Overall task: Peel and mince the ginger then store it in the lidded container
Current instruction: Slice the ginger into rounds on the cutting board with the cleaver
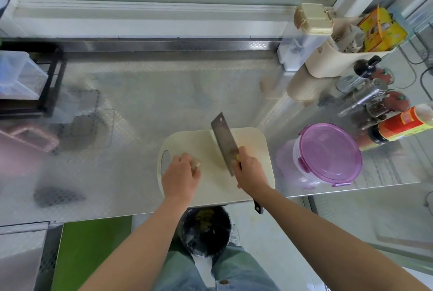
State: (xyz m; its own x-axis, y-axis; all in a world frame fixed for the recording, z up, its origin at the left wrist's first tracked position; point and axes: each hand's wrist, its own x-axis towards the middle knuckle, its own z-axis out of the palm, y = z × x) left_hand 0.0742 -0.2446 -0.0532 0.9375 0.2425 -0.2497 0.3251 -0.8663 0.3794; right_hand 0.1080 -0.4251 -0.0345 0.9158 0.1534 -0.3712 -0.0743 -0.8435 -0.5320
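A cream cutting board lies at the counter's front edge. My left hand holds a piece of ginger down on the board's left side. My right hand grips the handle of a cleaver, whose blade points away from me over the board's middle. A small pale bit, probably ginger, lies under the blade's edge. A clear round container with a purple clip lid stands shut to the right of the board.
Steel counter. A dark bin with scraps sits on the floor below the board. Sauce bottle, shakers and a cream caddy crowd the right back. A black rack stands far left.
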